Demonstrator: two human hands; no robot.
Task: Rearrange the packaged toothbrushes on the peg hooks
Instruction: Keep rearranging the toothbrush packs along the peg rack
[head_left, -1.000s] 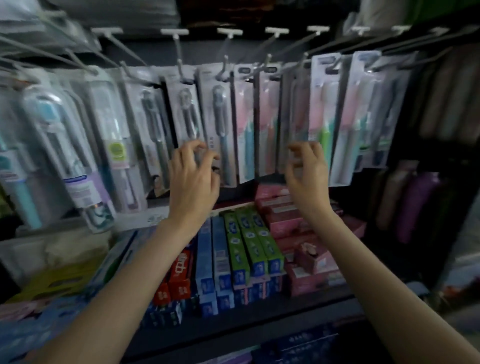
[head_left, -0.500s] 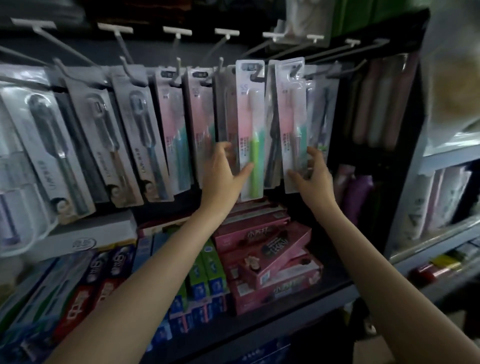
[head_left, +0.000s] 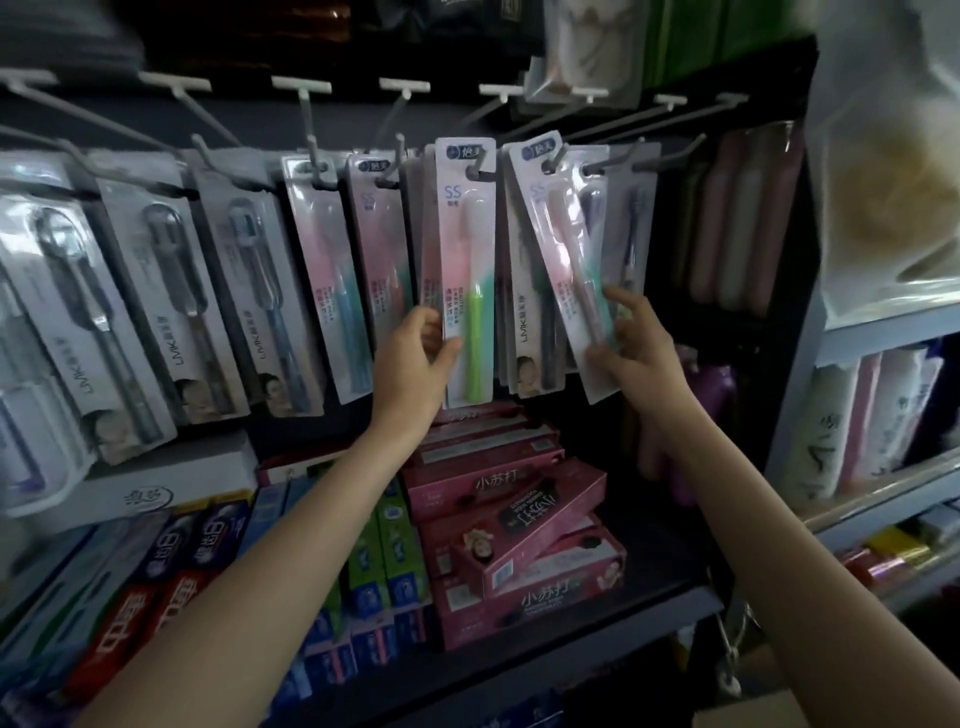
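Since half a second ago we see our right hand (head_left: 636, 347) swing its pack out of line: the pink toothbrush pack (head_left: 563, 270) now hangs tilted, its lower end pushed out to the right, while our left hand (head_left: 415, 358) stays low on the green toothbrush pack (head_left: 464, 270). On the left, our grip is a pinch, thumb on the front of the green pack's left edge and fingers curled behind it; that pack hangs upright from its peg hook (head_left: 480, 169) in the middle of the row. On the right, our grip also pinches, thumb under the pink pack's lower edge and fingertips on its right side; the top of this pack is on the next peg hook (head_left: 553, 163). More packs hang behind both, and just beside the pink one hangs a pack with a dark brush (head_left: 631, 218). Further left along the row hang grey LMK toothbrush packs (head_left: 171, 312), all slanted. Below the hooks, on the dark shelf (head_left: 597, 618), lie pink toothpaste boxes (head_left: 519, 525) stacked unevenly, with green boxes (head_left: 387, 545) and red and blue boxes (head_left: 171, 587) to their left.
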